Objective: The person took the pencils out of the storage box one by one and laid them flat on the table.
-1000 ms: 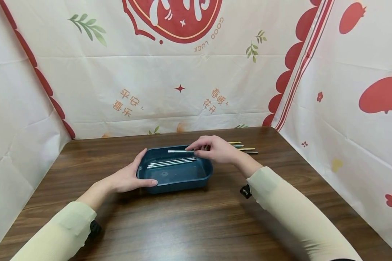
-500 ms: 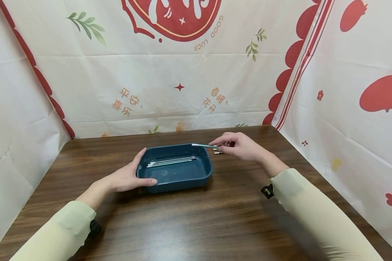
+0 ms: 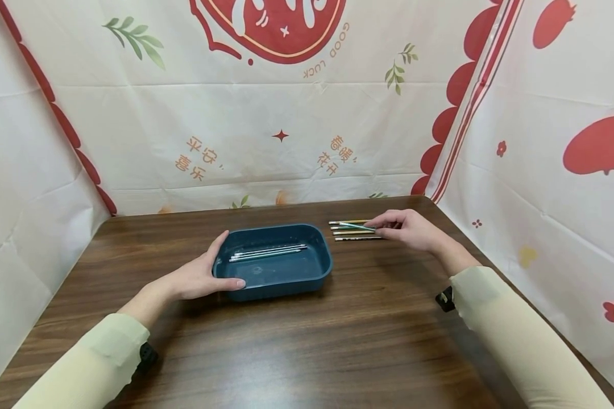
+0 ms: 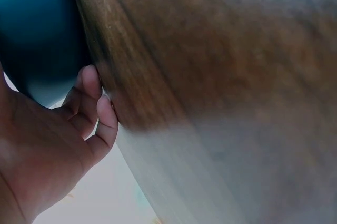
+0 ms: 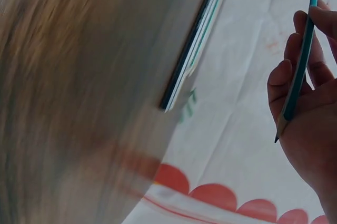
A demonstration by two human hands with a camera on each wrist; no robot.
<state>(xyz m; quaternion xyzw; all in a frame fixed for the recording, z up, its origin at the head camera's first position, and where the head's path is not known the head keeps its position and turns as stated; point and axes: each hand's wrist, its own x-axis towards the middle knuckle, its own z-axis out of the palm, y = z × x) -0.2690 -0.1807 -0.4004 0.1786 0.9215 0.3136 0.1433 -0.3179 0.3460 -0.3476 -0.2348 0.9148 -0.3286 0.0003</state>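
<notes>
Carefully now: pinching a green pencil between thumb and fingers of the right hand, well out to the right of the blue box. Blunt end aimed back toward the box, point tucked under the palm. Right of the box as well, on the wooden table: a row of pencils, nearly parallel, blunt ends facing the box. Held over that row at a slight slant; cannot tell whether touching.

Meanwhile gripping the left end of the box with the left hand, spread wide, thumb on the near rim and a finger at the far left corner. Inside the box: a small bunch of pencils, close together, too fine to count surely.

Judging by the low pose, probably a matter of laying the green pencil in line with the row. Best to turn the wrist a little first, matching the slant to the row, then to lower both ends together and part the fingers gently, without brushing the neighbours into a roll. Keep a firm hold on the box to prevent sliding.
</notes>
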